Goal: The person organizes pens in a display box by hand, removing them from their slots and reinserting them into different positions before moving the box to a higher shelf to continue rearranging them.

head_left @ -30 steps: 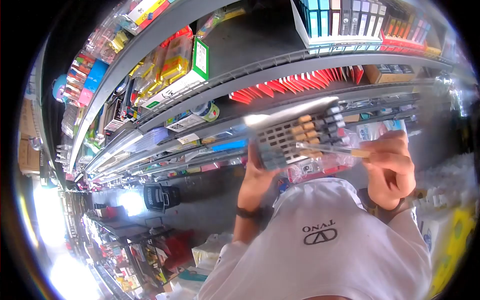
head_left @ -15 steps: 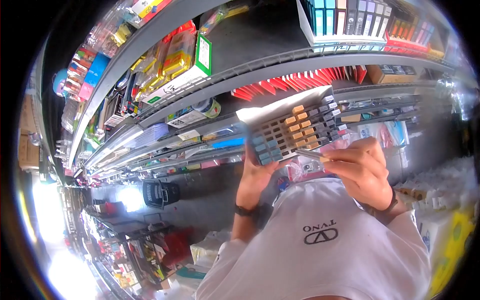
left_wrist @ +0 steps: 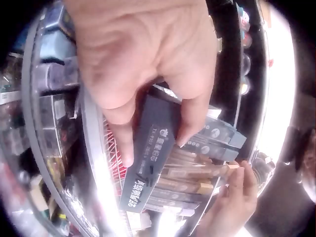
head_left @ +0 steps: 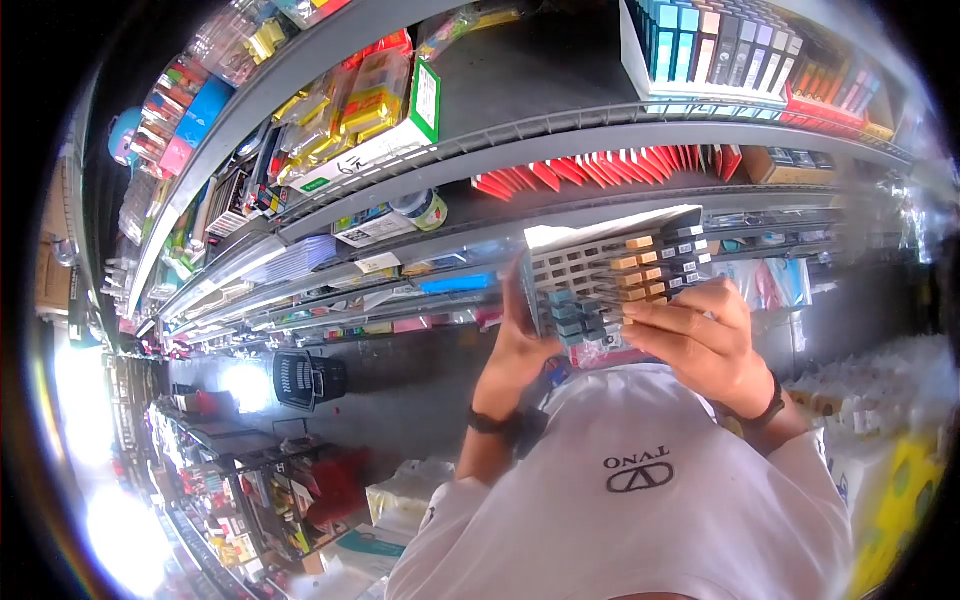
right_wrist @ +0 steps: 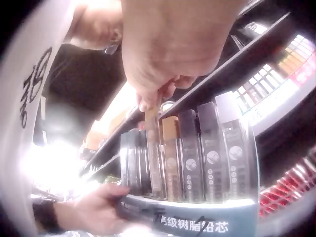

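My left hand (head_left: 515,355) grips one end of a display box (right_wrist: 192,223) of pencil lead tubes, fingers and thumb on opposite sides of its dark wall (left_wrist: 153,148) in the left wrist view. Rows of square slots show inside, with blue-grey-capped tubes (head_left: 566,320) at the near left corner, orange-capped tubes (head_left: 638,262) towards the right and dark-capped tubes (head_left: 690,250) beyond. With curled fingers, my right hand (head_left: 705,335) pinches the tan cap of a clear pencil lead tube (right_wrist: 154,163), which stands among the others with its lower part behind the box's front wall.
Shelves with wire-edged fronts run behind the box. They carry red packets (head_left: 610,168), a carton of slim boxes (head_left: 715,50) and a white carton of yellow packs (head_left: 370,140). A dark basket (head_left: 297,380) sits on the floor; white plastic bags (head_left: 880,365) lie at right.
My right hand has moved left to the box, bringing the tube from out in front of it down among the others. The box has shifted slightly right since half a second ago.
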A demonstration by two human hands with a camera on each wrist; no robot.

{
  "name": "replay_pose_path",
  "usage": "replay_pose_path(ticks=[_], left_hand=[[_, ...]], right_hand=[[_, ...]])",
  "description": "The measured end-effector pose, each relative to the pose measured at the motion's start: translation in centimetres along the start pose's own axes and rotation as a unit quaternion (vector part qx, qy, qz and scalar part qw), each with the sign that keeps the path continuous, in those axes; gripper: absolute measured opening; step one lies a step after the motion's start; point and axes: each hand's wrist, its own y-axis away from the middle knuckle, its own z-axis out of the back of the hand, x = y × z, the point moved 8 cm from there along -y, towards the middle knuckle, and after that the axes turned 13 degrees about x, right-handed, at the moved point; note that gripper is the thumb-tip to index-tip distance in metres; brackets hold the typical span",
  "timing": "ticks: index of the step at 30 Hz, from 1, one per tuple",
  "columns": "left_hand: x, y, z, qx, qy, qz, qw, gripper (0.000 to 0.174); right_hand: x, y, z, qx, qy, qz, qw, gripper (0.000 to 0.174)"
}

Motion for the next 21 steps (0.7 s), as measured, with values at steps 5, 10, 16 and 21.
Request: replay_pose_path(ticks=[5, 10, 16, 21], left_hand=[[0.2, 0.7, 0.6, -0.040, 0.048, 0.017, 0.998, 0.118], [0.9, 0.8, 1.9, -0.031, 0.060, -0.018, 0.998, 0.106], [0.4, 0.6, 1.0, -0.045, 0.085, 0.006, 0.995, 0.117], [1.1, 0.7, 1.4, -0.020, 0.086, -0.014, 0.996, 0.108]], right_hand=[[-0.1, -0.5, -0.2, 0.018, -0.003, -0.029, 0.999, 0.036], [-0.7, -0.8, -0.4, 0.055, -0.061, -0.056, 0.995, 0.039], [-0.8, -1.1, -1.1, 0.048, -0.069, -0.066, 0.994, 0.044], [-1.6, -0.8, -1.3, 0.051, -0.073, -0.084, 0.992, 0.045]])
